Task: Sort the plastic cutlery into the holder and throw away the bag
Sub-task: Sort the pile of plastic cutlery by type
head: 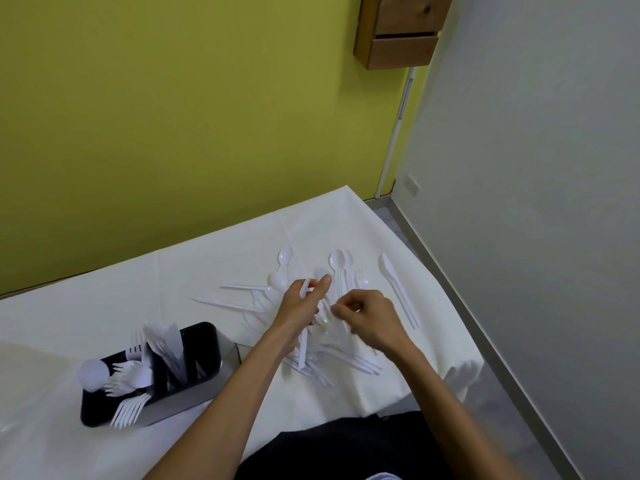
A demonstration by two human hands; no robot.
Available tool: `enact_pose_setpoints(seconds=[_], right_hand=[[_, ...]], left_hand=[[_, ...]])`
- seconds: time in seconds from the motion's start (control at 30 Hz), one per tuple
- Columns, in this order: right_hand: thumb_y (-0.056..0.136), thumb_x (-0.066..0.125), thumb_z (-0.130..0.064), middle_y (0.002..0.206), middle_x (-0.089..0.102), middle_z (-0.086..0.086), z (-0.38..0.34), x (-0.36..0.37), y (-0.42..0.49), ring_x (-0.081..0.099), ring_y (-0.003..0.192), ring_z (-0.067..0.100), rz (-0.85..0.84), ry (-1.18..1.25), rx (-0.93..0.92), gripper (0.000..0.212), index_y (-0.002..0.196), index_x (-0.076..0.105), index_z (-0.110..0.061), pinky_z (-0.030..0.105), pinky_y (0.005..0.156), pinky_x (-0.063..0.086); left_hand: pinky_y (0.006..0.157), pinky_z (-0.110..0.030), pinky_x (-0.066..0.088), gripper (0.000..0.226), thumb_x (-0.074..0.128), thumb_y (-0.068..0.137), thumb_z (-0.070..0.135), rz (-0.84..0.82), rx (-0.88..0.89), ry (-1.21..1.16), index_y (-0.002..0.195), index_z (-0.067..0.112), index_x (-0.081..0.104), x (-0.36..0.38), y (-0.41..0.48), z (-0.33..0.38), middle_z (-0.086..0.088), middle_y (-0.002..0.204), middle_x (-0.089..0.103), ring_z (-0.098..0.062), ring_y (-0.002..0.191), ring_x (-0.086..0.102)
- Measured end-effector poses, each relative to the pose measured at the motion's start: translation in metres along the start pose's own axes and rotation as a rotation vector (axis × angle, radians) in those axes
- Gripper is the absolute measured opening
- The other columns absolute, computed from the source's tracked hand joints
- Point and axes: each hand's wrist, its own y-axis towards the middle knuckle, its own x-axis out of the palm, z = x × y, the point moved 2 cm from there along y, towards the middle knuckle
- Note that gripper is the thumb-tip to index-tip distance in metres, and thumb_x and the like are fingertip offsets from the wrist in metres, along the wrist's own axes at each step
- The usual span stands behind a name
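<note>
A pile of white plastic cutlery (332,355) lies spread on the white table (194,271). My left hand (299,306) is over the pile, shut on a few white pieces whose handles (303,348) stick out below my palm. My right hand (367,317) is beside it, fingers pinched on a thin white piece from the pile. The black cutlery holder (194,368) stands at the left, with forks (130,407), knives (166,341) and a spoon (91,374) in its compartments. No bag is visible.
Two spoons (337,259) and a lone knife (398,289) lie toward the table's right edge. The yellow-green wall runs along the table's far side. A wooden drawer box (401,29) hangs high on that wall. Grey floor lies to the right.
</note>
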Motion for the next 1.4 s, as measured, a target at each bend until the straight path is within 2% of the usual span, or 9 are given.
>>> enact_pose_setpoints(seconds=[0.1, 0.2, 0.3, 0.53, 0.67, 0.8, 0.97, 1.23, 1.4], right_hand=[[0.092, 0.066, -0.03, 0.075, 0.073, -0.009, -0.003, 0.007, -0.001, 0.065, 0.055, 0.006, -0.124, 0.03, -0.037, 0.016, 0.088, 0.076, -0.018, 0.01, 0.055, 0.046], [0.094, 0.059, -0.029, 0.089, 0.074, 0.0, 0.021, 0.0, 0.015, 0.07, 0.076, 0.016, 0.086, -0.107, 0.036, 0.021, 0.095, 0.073, -0.013, 0.028, 0.07, 0.058], [0.096, 0.058, -0.032, 0.112, 0.061, 0.001, 0.045, -0.003, 0.024, 0.064, 0.096, 0.024, 0.219, -0.405, 0.177, 0.025, 0.114, 0.06, -0.015, 0.032, 0.078, 0.049], [0.089, 0.057, -0.02, 0.055, 0.039, 0.0, 0.059, 0.004, 0.034, 0.036, 0.049, 0.015, 0.072, -0.35, 0.243, 0.036, 0.061, 0.035, -0.014, 0.028, 0.05, 0.031], [0.088, 0.061, -0.024, 0.071, 0.068, 0.013, 0.047, 0.004, 0.026, 0.064, 0.068, 0.03, 0.055, -0.232, 0.101, 0.026, 0.077, 0.066, -0.001, 0.038, 0.06, 0.05], [0.097, 0.06, -0.032, 0.078, 0.07, -0.014, 0.016, 0.015, 0.007, 0.063, 0.073, 0.004, -0.068, -0.123, -0.077, 0.022, 0.093, 0.076, -0.018, 0.017, 0.066, 0.045], [0.097, 0.06, -0.031, 0.085, 0.075, -0.011, 0.006, 0.033, -0.005, 0.068, 0.083, 0.005, -0.196, 0.047, -0.076, 0.02, 0.098, 0.078, -0.023, 0.021, 0.077, 0.054], [0.091, 0.066, -0.046, 0.073, 0.065, -0.013, 0.011, 0.031, 0.0, 0.059, 0.069, 0.001, 0.012, -0.003, -0.061, 0.028, 0.088, 0.072, -0.019, 0.016, 0.065, 0.039], [0.097, 0.052, -0.049, 0.138, 0.052, 0.002, 0.054, -0.004, 0.018, 0.042, 0.13, 0.023, 0.459, -0.233, 0.088, 0.044, 0.127, 0.062, -0.018, 0.039, 0.103, 0.036]], left_hand=[[0.059, -0.027, 0.043, 0.027, 0.059, 0.097, 0.041, 0.002, 0.036, -0.024, 0.107, 0.016, 0.064, 0.0, 0.001, 0.001, 0.002, 0.088, 0.066, -0.014, 0.071, 0.058], [0.057, -0.027, 0.041, 0.014, 0.053, 0.1, 0.025, 0.093, 0.008, -0.04, 0.095, 0.014, 0.061, -0.009, 0.003, -0.002, -0.001, 0.081, 0.06, -0.016, 0.066, 0.051], [0.055, -0.028, 0.039, 0.016, 0.051, 0.098, 0.015, 0.152, -0.061, -0.111, 0.082, 0.014, 0.051, -0.017, 0.004, -0.009, -0.003, 0.072, 0.051, -0.016, 0.058, 0.048], [0.059, -0.034, 0.057, 0.006, 0.056, 0.1, 0.014, 0.153, -0.131, -0.309, 0.1, 0.009, 0.059, -0.019, 0.0, -0.009, -0.008, 0.076, 0.055, -0.02, 0.062, 0.064], [0.054, -0.029, 0.049, 0.015, 0.064, 0.097, 0.023, 0.137, -0.096, -0.255, 0.102, 0.009, 0.061, -0.02, -0.004, -0.009, -0.007, 0.087, 0.058, -0.016, 0.06, 0.055], [0.064, -0.031, 0.052, 0.044, 0.072, 0.086, 0.051, 0.117, -0.059, -0.141, 0.113, 0.017, 0.063, -0.017, -0.007, -0.008, -0.002, 0.098, 0.065, -0.017, 0.073, 0.058], [0.072, -0.036, 0.054, 0.015, 0.064, 0.097, 0.029, 0.144, 0.016, -0.122, 0.103, 0.016, 0.066, -0.017, -0.009, -0.001, -0.013, 0.102, 0.072, -0.023, 0.083, 0.066], [0.082, -0.044, 0.059, 0.013, 0.047, 0.104, 0.014, 0.203, -0.016, -0.492, 0.115, 0.009, 0.051, -0.011, -0.006, 0.003, -0.01, 0.102, 0.069, -0.024, 0.084, 0.074], [0.07, -0.038, 0.06, 0.008, 0.048, 0.102, 0.003, 0.235, -0.016, -0.563, 0.107, 0.008, 0.049, -0.014, -0.01, 0.004, -0.015, 0.098, 0.065, -0.021, 0.071, 0.07]])
